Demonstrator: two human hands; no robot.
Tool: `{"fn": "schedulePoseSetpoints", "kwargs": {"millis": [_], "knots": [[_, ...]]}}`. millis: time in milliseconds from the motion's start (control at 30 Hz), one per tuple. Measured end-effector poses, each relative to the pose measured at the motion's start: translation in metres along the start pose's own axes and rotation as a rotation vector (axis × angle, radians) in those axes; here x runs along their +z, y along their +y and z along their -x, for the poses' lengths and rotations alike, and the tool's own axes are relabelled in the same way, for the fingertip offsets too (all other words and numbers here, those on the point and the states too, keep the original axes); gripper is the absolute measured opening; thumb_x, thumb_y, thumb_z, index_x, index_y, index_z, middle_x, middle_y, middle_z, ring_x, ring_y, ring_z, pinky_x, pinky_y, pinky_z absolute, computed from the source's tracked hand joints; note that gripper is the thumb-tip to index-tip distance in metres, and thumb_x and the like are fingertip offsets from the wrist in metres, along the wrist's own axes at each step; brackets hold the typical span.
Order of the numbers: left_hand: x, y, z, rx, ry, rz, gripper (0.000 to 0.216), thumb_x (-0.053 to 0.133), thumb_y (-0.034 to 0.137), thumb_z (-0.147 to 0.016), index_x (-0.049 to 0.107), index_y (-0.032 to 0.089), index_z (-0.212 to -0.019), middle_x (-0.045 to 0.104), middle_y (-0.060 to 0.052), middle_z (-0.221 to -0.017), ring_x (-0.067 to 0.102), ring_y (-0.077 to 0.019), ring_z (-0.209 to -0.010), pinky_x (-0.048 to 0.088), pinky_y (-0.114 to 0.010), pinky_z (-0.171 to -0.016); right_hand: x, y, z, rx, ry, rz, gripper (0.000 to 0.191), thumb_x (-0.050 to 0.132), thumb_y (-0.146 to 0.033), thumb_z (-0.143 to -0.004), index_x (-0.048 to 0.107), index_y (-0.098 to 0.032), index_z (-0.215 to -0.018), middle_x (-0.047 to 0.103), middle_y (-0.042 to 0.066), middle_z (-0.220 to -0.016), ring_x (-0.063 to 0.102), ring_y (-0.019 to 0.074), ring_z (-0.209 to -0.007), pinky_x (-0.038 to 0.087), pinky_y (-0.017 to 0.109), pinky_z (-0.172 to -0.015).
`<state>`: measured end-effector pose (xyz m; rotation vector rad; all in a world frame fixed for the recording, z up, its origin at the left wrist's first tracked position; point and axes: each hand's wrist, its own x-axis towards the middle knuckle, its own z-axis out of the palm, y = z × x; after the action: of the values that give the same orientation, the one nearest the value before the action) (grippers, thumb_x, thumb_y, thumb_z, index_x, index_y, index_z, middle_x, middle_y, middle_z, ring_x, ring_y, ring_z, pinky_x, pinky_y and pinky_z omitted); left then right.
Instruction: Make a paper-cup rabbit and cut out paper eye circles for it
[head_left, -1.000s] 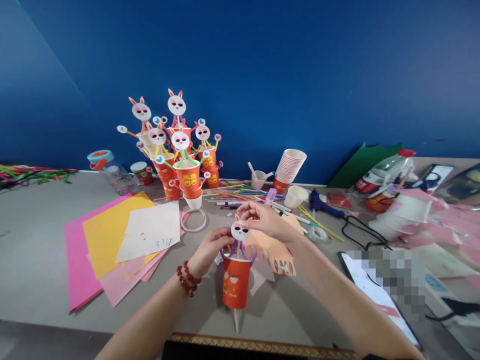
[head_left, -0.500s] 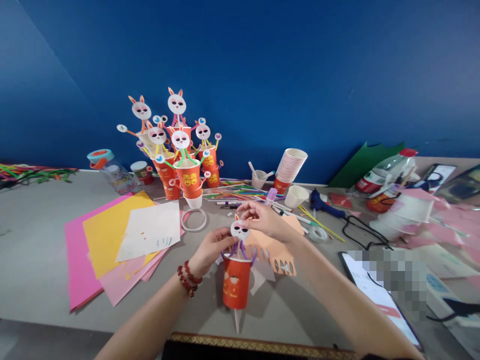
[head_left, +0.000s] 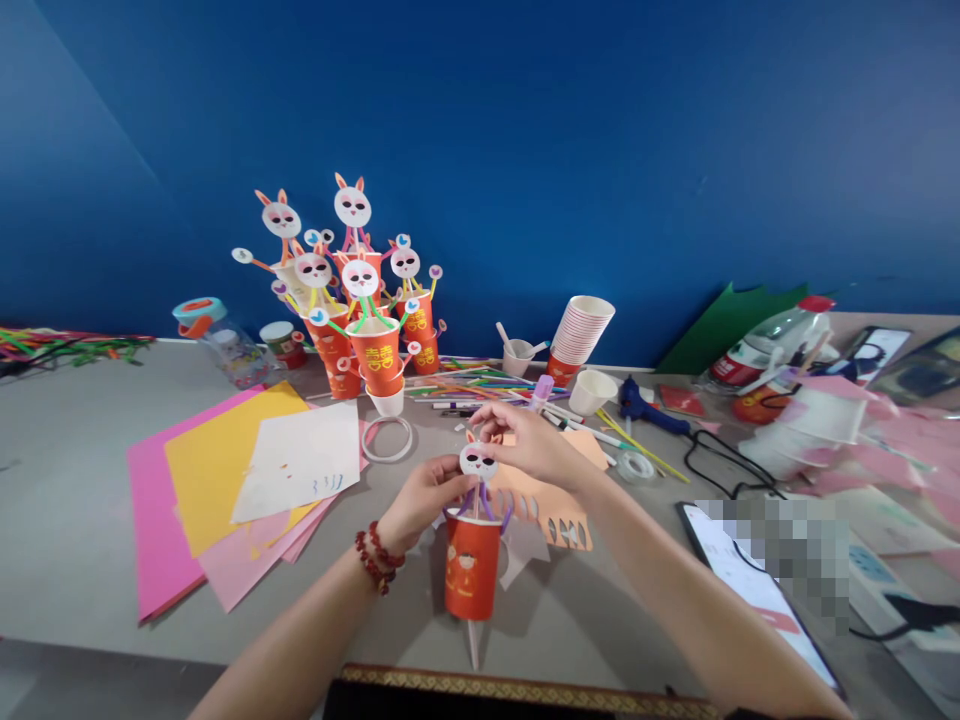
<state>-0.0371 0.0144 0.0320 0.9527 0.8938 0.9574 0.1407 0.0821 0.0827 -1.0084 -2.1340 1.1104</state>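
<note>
A round white paper rabbit face (head_left: 478, 461) with orange ears stands on a stick above a red paper cup (head_left: 472, 570). Purple pipe cleaners (head_left: 508, 517) bend out of the cup's rim, and a pale stick (head_left: 472, 645) pokes out below its base. From the left, my left hand (head_left: 426, 497) pinches the lower edge of the face, thumb in front. My right hand (head_left: 521, 440) is closed at the ears, its fingertips touching the top right of the face. Behind the cup lies an orange paper sheet (head_left: 551, 490) with leaf-shaped cutouts.
Several finished rabbit cups (head_left: 375, 350) stand at the back left. Coloured paper sheets (head_left: 180, 500) lie at the left. A stack of paper cups (head_left: 581, 335), a blue glue gun (head_left: 649, 408), a bottle (head_left: 772, 345) and a phone (head_left: 757, 590) are to the right.
</note>
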Motion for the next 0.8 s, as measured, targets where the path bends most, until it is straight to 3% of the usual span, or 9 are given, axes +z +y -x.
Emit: {"fn": "schedulePoseSetpoints", "kwargs": {"millis": [333,567,800], "knots": [[-0.001,-0.001,-0.001,0.010,-0.009,-0.035,0.035,0.077,0.043,-0.072,0.069,0.013,-0.088,0.070,-0.005,-0.075,0.061,-0.0158,-0.067,0.043,-0.026,-0.067,-0.003,-0.005,-0.002,-0.054,-0.025,0.121,0.022,0.066,-0.026,-0.084,0.061,-0.024,-0.104,0.068,0.003,-0.094,0.064,0.0190,-0.083,0.050,0.030,-0.073],[-0.005,-0.007,-0.003,0.052,0.088,-0.095,0.031,0.067,0.043,-0.079,0.070,0.012,-0.076,0.068,-0.005,-0.071,0.055,-0.0138,-0.064,0.038,-0.025,-0.063,-0.005,-0.010,-0.007,-0.068,-0.060,0.185,0.025,0.068,-0.030,-0.082,0.062,-0.025,-0.106,0.069,0.002,-0.089,0.064,0.0189,-0.080,0.048,0.029,-0.069],[-0.007,-0.009,-0.004,0.062,0.088,-0.078,0.027,0.066,0.039,-0.079,0.069,0.012,-0.077,0.068,-0.004,-0.071,0.052,-0.0123,-0.061,0.037,-0.024,-0.061,-0.006,-0.010,-0.008,-0.068,-0.061,0.213,0.025,0.067,-0.029,-0.083,0.062,-0.025,-0.107,0.069,0.002,-0.093,0.064,0.0191,-0.082,0.047,0.029,-0.070]]}}
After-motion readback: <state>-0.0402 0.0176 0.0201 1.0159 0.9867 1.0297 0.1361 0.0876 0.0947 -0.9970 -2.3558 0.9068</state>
